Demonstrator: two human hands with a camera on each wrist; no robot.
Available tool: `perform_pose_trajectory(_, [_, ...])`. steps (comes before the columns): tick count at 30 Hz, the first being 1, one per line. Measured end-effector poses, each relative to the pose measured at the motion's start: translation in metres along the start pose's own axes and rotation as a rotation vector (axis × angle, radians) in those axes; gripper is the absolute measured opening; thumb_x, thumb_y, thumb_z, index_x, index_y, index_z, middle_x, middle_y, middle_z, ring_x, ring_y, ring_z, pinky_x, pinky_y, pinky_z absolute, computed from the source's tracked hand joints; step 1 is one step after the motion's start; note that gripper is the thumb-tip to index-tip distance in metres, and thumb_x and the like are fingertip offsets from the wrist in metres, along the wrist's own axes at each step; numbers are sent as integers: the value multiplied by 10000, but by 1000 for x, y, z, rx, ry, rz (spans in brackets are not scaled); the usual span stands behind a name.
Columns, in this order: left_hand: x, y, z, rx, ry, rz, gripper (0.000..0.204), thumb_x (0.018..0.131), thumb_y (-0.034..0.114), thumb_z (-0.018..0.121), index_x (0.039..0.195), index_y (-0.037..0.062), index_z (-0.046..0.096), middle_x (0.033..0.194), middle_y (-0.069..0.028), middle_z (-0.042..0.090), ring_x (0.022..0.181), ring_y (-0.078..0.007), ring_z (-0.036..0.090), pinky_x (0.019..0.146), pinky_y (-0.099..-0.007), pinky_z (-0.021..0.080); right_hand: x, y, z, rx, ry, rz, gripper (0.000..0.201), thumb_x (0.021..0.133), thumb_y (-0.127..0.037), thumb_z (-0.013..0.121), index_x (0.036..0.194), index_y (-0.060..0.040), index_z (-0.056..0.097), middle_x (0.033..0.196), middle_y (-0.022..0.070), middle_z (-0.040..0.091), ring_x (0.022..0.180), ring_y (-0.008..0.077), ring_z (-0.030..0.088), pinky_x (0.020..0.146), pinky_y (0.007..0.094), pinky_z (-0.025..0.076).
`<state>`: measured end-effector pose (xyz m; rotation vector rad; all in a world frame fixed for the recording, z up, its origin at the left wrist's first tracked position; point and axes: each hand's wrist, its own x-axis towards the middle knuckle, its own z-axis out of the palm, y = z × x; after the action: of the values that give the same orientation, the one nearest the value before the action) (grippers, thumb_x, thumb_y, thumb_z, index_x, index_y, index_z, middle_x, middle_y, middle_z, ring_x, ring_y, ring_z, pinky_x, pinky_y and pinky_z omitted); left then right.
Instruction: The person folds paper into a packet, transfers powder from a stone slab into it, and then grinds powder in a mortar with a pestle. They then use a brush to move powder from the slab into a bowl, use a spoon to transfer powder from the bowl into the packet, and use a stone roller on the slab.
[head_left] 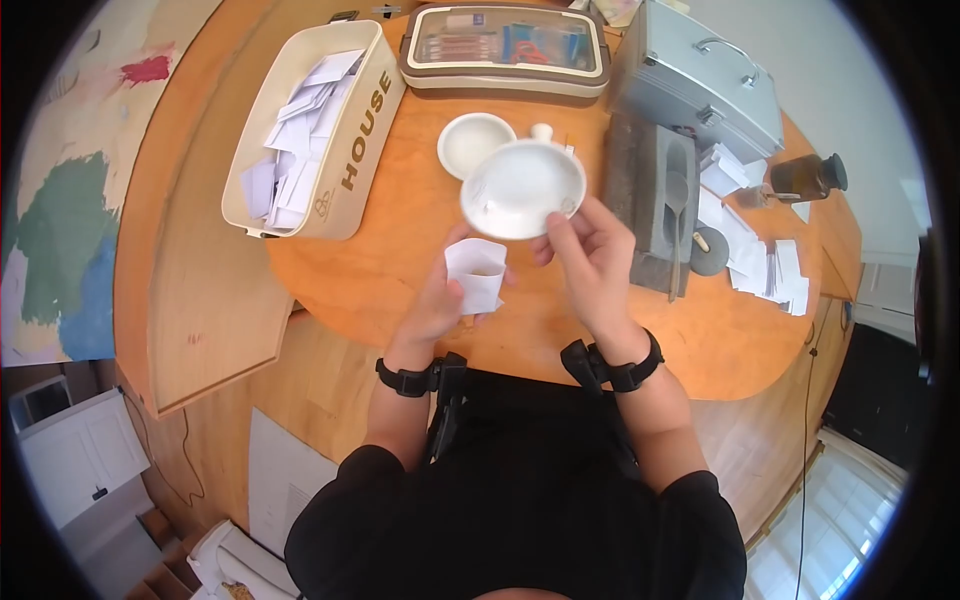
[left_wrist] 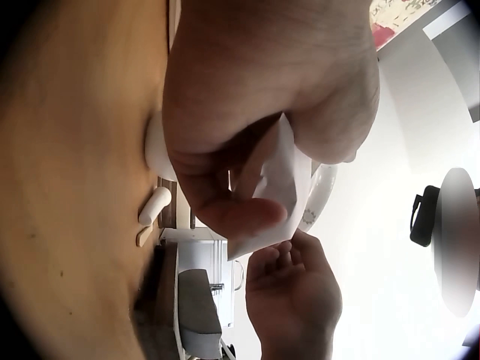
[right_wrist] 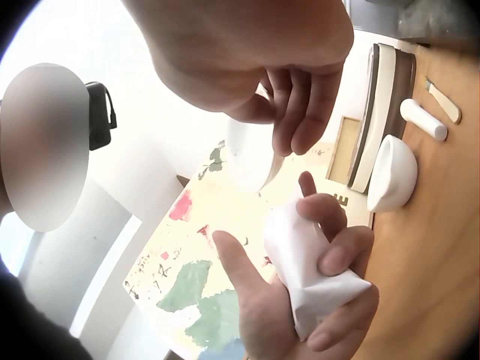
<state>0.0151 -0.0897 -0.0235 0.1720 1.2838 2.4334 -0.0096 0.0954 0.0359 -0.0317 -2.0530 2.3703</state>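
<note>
A white paper packet (head_left: 476, 274), its top edge spread apart, is gripped by the left hand (head_left: 436, 300). In the right wrist view that hand's fingers curl round the folded paper (right_wrist: 304, 262). The right hand (head_left: 595, 262) pinches the rim of a shallow white dish (head_left: 522, 188), which is raised and tilted just above and beside the packet. Some small marks show on the dish, too small to identify. Behind it on the table sits a white bowl (head_left: 476, 146), next to a white pestle (head_left: 541, 132).
A cream HOUSE bin (head_left: 375, 150) holding folded papers stands at left. At the back are a lidded case (head_left: 505, 85) and a silver case (head_left: 700, 75). On the right lie a grey block (head_left: 640, 200) with a spoon (head_left: 676, 200), a brown jar (head_left: 808, 178) and paper packets (head_left: 780, 275).
</note>
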Motion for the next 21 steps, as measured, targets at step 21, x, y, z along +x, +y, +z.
perform_pose_trajectory(21, [-5, 36, 15, 461, 72, 95, 402, 857, -16, 690, 1238, 12, 566, 1077, -106, 667, 963, -187, 652, 786, -296, 531, -16, 79, -14, -103, -106, 310, 345, 969, -98, 560, 1238, 111, 507, 696, 60, 628, 604, 100, 585, 542, 245, 466])
